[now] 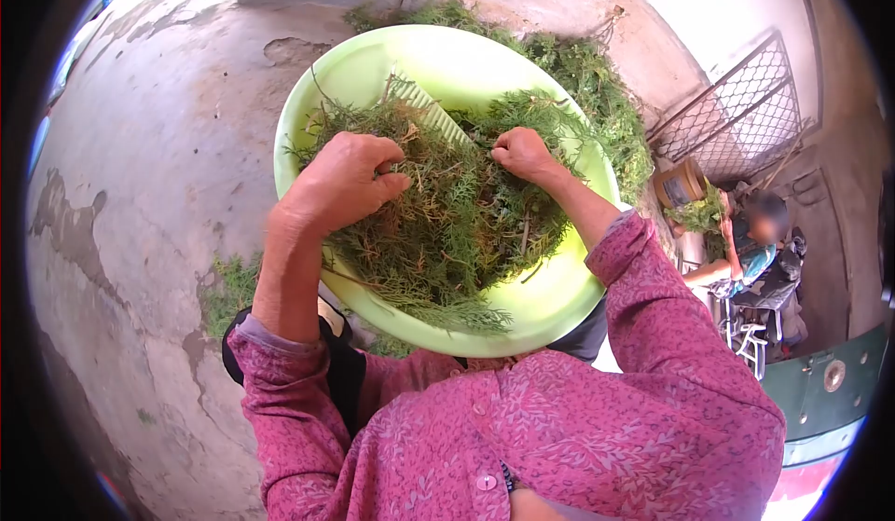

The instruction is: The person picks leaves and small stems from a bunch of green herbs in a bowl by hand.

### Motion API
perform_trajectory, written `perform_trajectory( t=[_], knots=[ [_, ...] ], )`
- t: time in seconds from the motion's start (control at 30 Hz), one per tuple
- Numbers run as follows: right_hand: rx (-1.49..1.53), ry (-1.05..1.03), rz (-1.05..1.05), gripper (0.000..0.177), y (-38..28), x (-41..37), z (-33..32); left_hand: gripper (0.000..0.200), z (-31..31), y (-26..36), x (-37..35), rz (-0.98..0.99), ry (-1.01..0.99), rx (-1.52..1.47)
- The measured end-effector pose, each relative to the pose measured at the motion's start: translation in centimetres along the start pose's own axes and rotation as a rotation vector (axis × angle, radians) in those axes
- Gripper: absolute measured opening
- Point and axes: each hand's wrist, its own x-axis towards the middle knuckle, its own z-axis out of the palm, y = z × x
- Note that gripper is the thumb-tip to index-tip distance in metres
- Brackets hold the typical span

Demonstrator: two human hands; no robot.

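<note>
A wide pale-green plastic basin sits before my body, heaped with cut evergreen sprigs, feathery and green with some brown bits. My left hand is over the left side of the heap, its fingers curled in toward the thumb. Over the right side is my right hand, fingers closed at the edge of the greenery. Whatever either hand pinches is too small or hidden to make out. Between the hands, a ridged light-green strip slants down the basin wall into the sprigs.
More evergreen branches lie on the ground behind the basin, and a small clump lies at left. At right, another person sits holding greenery near a brown bucket. A wire-mesh panel leans against the wall.
</note>
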Motion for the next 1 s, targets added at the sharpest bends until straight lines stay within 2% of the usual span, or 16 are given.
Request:
perform_trajectory(
  t=[0.1, 0.33, 0.4, 0.43, 0.5, 0.53, 0.57, 0.63, 0.7, 0.77, 0.83, 0.9, 0.93, 0.97, 1.0],
  knots=[
    [-0.039, -0.043, -0.022, 0.019, 0.4, 0.1, 0.5, 0.025, 0.1, 0.1, 0.0, 0.027, 0.030, -0.009],
    [0.053, -0.021, -0.002, 0.019, 0.7, 0.0, 0.3, 0.026, -0.1, 0.5, 0.0, -0.041, 0.018, -0.029],
    [0.964, -0.335, 0.412, 0.017, 0.7, -0.6, -1.5, 0.027, -0.1, 0.5, 0.0, -0.038, 0.016, -0.025],
    [0.967, -0.329, 0.416, 0.017, 0.3, -1.4, -2.5, 0.027, -0.1, 0.5, 0.0, -0.031, 0.020, -0.014],
    [1.468, -0.387, 0.310, 0.015, -0.6, -3.8, -4.5, 0.027, 0.1, 0.5, 0.1, -0.009, 0.018, -0.005],
    [1.600, -0.392, 0.307, 0.018, -0.7, -4.9, -5.0, 0.027, 0.1, 0.4, 0.2, -0.021, 0.015, -0.005],
    [1.601, -0.371, 0.308, 0.018, -0.8, -5.9, -5.6, 0.027, 0.1, 0.3, 0.3, -0.031, 0.011, -0.005],
    [2.075, -0.486, 0.272, 0.018, -1.4, -7.8, -6.8, 0.027, 0.2, 0.2, 0.3, 0.000, 0.027, 0.005],
    [2.117, -0.373, 0.238, 0.014, -1.7, -9.4, -8.2, 0.026, 0.3, 0.3, 0.2, 0.024, 0.034, 0.016],
    [2.059, -0.151, 0.160, 0.011, -0.4, -10.7, -9.8, 0.024, 0.4, 0.4, 0.3, 0.017, 0.028, 0.032],
    [1.688, 0.222, 0.219, 0.013, 1.0, -12.8, -12.9, 0.023, 0.6, 0.1, 0.4, 0.030, 0.011, 0.053],
    [1.505, 0.627, 0.323, 0.007, 3.9, -15.1, -15.3, 0.022, 0.6, 0.1, 0.3, 0.017, 0.025, 0.030],
    [1.224, 0.781, 0.424, 0.006, 6.0, -16.5, -16.2, 0.022, 0.6, 0.0, 0.3, 0.018, 0.024, 0.028],
    [0.932, 0.916, 0.515, 0.015, 8.7, -18.0, -16.6, 0.023, 0.6, 0.0, 0.3, 0.025, 0.034, 0.026],
    [0.931, 0.914, 0.516, 0.015, 12.3, -19.4, -16.4, 0.023, 0.6, -0.1, 0.2, 0.031, 0.044, 0.024]
  ],
)
